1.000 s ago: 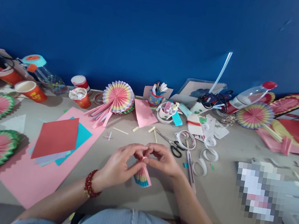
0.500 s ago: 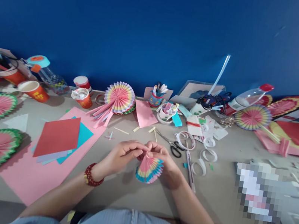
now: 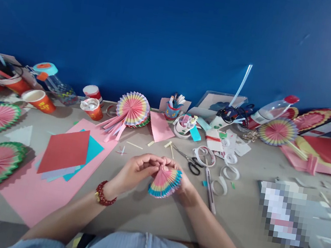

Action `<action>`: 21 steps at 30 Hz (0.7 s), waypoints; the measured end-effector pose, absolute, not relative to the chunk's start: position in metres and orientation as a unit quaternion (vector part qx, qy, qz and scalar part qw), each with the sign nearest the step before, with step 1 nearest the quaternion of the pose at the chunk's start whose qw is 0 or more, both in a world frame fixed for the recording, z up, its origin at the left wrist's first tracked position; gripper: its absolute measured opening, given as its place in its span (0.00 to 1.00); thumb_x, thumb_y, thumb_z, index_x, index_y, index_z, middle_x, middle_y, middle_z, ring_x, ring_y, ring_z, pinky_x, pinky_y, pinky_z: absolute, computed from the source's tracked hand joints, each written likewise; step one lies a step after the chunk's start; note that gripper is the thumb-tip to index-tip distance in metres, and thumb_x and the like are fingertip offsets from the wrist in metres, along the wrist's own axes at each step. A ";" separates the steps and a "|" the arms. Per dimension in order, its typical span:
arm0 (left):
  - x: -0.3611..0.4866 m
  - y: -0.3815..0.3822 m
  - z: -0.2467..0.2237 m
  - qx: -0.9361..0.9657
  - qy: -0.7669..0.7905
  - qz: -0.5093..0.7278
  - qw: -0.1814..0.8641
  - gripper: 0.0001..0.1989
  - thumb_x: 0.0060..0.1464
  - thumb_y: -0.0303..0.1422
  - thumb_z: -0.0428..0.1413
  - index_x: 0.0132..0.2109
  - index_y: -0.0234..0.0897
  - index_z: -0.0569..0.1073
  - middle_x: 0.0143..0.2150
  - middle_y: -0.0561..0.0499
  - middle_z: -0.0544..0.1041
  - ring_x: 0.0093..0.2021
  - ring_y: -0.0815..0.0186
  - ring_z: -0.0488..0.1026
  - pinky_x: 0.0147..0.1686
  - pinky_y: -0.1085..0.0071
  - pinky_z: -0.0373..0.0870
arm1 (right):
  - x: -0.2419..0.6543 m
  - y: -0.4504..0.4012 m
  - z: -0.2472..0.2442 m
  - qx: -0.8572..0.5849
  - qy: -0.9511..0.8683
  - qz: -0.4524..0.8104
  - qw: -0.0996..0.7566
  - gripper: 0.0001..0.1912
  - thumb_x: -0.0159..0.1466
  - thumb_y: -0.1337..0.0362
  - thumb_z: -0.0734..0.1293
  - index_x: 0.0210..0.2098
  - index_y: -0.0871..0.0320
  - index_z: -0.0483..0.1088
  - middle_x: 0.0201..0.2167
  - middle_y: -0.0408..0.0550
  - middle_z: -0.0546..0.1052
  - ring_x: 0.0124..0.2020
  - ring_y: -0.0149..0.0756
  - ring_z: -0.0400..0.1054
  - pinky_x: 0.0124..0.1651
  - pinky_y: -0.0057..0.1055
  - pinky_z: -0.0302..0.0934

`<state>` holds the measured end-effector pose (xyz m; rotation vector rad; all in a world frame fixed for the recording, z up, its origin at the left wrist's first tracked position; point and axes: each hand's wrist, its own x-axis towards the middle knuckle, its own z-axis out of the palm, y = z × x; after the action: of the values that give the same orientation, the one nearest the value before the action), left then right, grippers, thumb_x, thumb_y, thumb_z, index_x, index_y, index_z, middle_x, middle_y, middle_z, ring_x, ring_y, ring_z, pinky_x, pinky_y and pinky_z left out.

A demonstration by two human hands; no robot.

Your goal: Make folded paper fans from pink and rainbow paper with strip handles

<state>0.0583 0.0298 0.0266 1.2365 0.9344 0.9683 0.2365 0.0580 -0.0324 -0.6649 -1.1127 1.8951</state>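
A small pleated paper fan, pink at its point with yellow and blue bands toward the rim, hangs partly spread between my hands. My left hand pinches it near the top point, fingers closed. My right hand is closed on the fan's right side, with part of its fingers hidden behind the pleats. Both hands meet at the fan's narrow end, above the grey table. Behind them stands a finished round fan with pink strips hanging from it.
Scissors, tape rolls and a cutter lie right of my hands. Coloured paper sheets rest on pink paper at left. Cups and a tilted bottle stand near the blue wall.
The fan has turned slightly, its rim swinging left and upward, and its pleats look a little more spread. My right fingers have shifted behind it.
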 end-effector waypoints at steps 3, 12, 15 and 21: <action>0.054 0.032 0.030 0.591 0.442 0.405 0.540 0.12 0.64 0.40 0.54 0.41 0.36 0.76 0.37 0.48 0.78 0.38 0.64 0.75 0.38 0.71 0.71 | 0.239 0.058 -0.024 -0.278 -0.506 0.699 0.422 0.14 0.61 0.55 0.74 0.31 0.57 0.69 0.28 0.43 0.72 0.26 0.31 0.66 0.31 0.28 0.62; 0.047 0.032 0.040 0.712 0.458 0.349 0.402 0.02 0.59 0.30 0.57 0.39 0.38 0.73 0.38 0.51 0.76 0.40 0.64 0.73 0.41 0.70 0.66 | 0.243 0.058 -0.006 -0.292 -0.666 0.489 0.482 0.05 0.62 0.64 0.73 0.32 0.54 0.73 0.30 0.46 0.76 0.34 0.38 0.70 0.40 0.35 0.63; 0.048 0.030 0.039 0.708 0.468 0.361 0.386 0.03 0.58 0.26 0.56 0.36 0.38 0.72 0.35 0.51 0.76 0.39 0.64 0.73 0.40 0.71 0.66 | 0.244 0.058 -0.001 -0.283 -0.699 0.459 0.470 0.04 0.63 0.64 0.72 0.34 0.54 0.73 0.32 0.47 0.77 0.35 0.39 0.71 0.42 0.36 0.64; 0.050 0.029 0.040 0.727 0.460 0.368 0.353 0.06 0.57 0.25 0.56 0.33 0.38 0.71 0.32 0.53 0.75 0.37 0.64 0.73 0.44 0.68 0.67 | 0.249 0.060 0.003 -0.252 -0.781 0.394 0.415 0.05 0.67 0.60 0.69 0.39 0.55 0.70 0.35 0.49 0.76 0.37 0.38 0.71 0.42 0.34 0.66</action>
<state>0.0502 0.0293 0.0403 1.8811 1.1907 0.9509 0.2492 0.0604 0.0028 -0.6333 -1.9618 0.9891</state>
